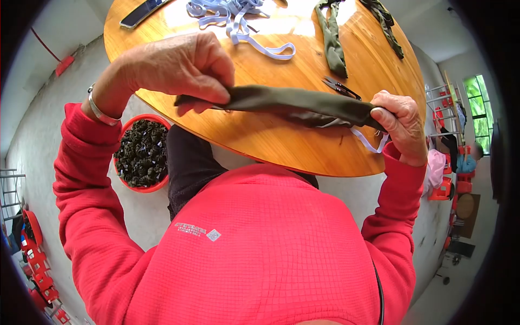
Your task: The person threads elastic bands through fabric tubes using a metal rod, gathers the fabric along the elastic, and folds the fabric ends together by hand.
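A dark green fabric strip (pixel 298 103) is stretched sideways between my two hands, above the near edge of the round wooden table. Its left end is pinched in my left hand (pixel 181 70), with thumb and fingers closed. My right hand (pixel 401 123) grips the other end. From beneath that end hangs a loop of pale blue elastic (pixel 371 143), lying over the tabletop. Just behind the strip, small black thread snips (pixel 342 88) rest on the wood.
On the table (pixel 292 154) lie a heap of pale blue elastic (pixel 230 13), a phone (pixel 143 13) and green strips (pixel 331 43). A red basin (pixel 142 153) of dark fabric pieces stands on the floor at the left. Red stools (pixel 443 189) stand far right.
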{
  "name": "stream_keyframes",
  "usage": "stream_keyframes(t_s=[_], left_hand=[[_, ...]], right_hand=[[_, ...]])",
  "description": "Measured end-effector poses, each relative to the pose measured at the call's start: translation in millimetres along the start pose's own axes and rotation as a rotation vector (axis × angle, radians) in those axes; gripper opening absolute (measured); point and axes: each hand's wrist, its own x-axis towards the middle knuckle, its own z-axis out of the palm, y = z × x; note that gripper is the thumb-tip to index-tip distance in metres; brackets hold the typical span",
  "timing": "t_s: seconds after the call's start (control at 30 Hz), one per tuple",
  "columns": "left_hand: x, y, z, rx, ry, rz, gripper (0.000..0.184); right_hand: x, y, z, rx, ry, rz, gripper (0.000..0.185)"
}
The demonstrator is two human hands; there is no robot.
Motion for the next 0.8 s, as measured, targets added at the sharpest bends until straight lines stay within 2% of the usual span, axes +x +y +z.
stream_keyframes(t_s=[0.07,0.1,0.2,0.23,0.33,0.37,0.43,0.53,0.57,0.7,0.8], left_hand=[[5,4,6,0.051,0.111,0.093,0.007],[8,5,7,0.195,0.152,0.109,0.007],[20,-2,12,0.402,0.227,0.345,0.007],[25,0,13,0.591,0.257,0.406,0.007],[37,3,22,0.771,0.384,0.458,0.007],[43,-4,24,0.747,0.447,0.491,0.009],[45,-2,28,0.747,0.432,0.446,0.009],[52,-8,31,0.779,0.438,0.445,0.006],[55,-12,31,0.795,0.446,0.458,0.005],[57,-23,31,0.748,0.379,0.302,0.003],[44,-14,15,0.737,0.368,0.407,0.003]], right_hand=[[-2,4,8,0.048,0.08,-0.036,0.014],[-2,4,13,0.053,0.098,-0.043,0.014],[1,5,31,0.073,0.137,-0.052,0.014],[4,5,36,0.066,0.139,-0.056,0.014],[13,5,47,0.011,0.17,-0.094,0.014],[15,8,49,0.005,0.182,-0.095,0.014],[19,6,52,0.039,0.158,-0.046,0.014],[31,12,61,0.003,0.144,-0.157,0.016],[33,14,64,0.042,0.137,-0.125,0.018],[43,24,71,-0.012,0.103,-0.235,0.021],[51,12,64,0.144,0.031,-0.088,0.02]])
